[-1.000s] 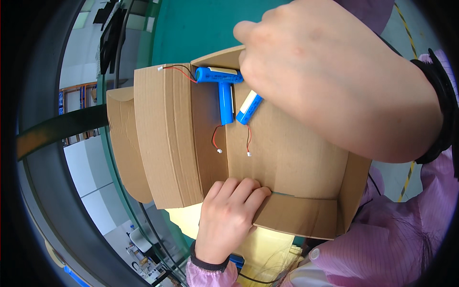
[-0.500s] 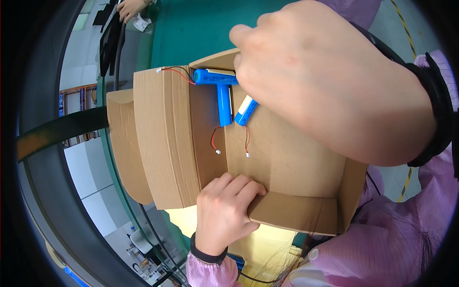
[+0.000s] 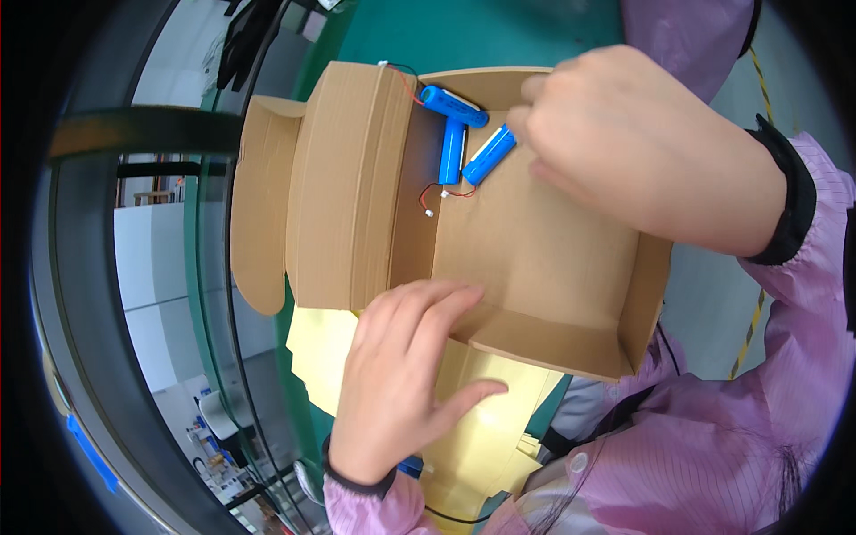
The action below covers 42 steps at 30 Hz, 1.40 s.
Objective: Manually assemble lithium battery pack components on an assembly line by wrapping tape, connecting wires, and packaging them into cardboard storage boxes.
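An open brown cardboard box holds three blue cylindrical batteries. One battery lies slantwise at the far left, across the end of a second battery; a third battery lies tilted beside them. Thin red and black wires with small white plugs trail from them. My left hand is open at the box's near wall, fingers reaching over the edge, thumb held apart. Over the box's far right part is my right hand, its curled fingers blurred and partly hidden near the third battery's upper end.
The box's flap folds out to the left. Yellow sheets lie under and in front of the box on a green table. A dark rail runs at the left. Another person's purple sleeve shows at the far right.
The box sits higher in view. My left hand's grip on the near wall has loosened, its thumb now spread. My right hand has shifted right and lower, uncovering more of the batteries, which have shifted slightly.
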### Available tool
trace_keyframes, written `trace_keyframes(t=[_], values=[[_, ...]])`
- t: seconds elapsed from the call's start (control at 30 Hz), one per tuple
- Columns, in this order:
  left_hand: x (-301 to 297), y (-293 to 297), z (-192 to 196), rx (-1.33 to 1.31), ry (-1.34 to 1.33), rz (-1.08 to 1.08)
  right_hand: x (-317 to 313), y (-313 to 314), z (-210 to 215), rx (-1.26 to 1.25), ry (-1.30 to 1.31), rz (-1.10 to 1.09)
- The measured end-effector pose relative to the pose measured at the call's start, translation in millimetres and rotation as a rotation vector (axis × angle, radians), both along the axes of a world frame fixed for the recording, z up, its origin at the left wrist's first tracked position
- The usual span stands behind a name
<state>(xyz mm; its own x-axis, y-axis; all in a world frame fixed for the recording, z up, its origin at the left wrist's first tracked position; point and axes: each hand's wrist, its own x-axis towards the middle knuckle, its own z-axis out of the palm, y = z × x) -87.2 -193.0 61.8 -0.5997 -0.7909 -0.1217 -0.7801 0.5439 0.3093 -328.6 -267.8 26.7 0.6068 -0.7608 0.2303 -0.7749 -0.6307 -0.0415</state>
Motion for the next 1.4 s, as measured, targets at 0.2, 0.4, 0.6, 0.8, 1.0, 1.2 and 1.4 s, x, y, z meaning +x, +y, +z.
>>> trace_keyframes(t=[0.2,0.4,0.6,0.8,1.0,1.2,1.4], values=[[12.1,27.2,33.8,-0.062,0.006,0.068,23.2,-14.2,2.1,0.010,0.227,0.374],[-27.7,23.8,-15.7,0.041,0.115,-0.171,68.0,-29.0,-9.2,0.120,0.591,0.277],[-38.0,20.0,-46.3,0.017,-0.002,-0.296,65.6,-20.1,-12.0,0.149,0.685,0.262],[-44.6,16.0,-56.1,0.008,0.035,-0.347,12.1,9.7,26.0,-0.025,0.467,0.098],[-48.0,4.2,-54.6,0.026,-0.024,-0.344,-30.9,-34.2,-43.7,0.012,-0.103,0.293],[-48.6,-7.1,-49.6,0.118,-0.052,-0.404,-44.1,-25.9,-60.8,0.011,-0.176,0.250],[-51.2,-14.8,-40.1,0.309,-0.137,-0.346,-46.7,-23.1,-71.4,0.003,-0.263,0.244]])
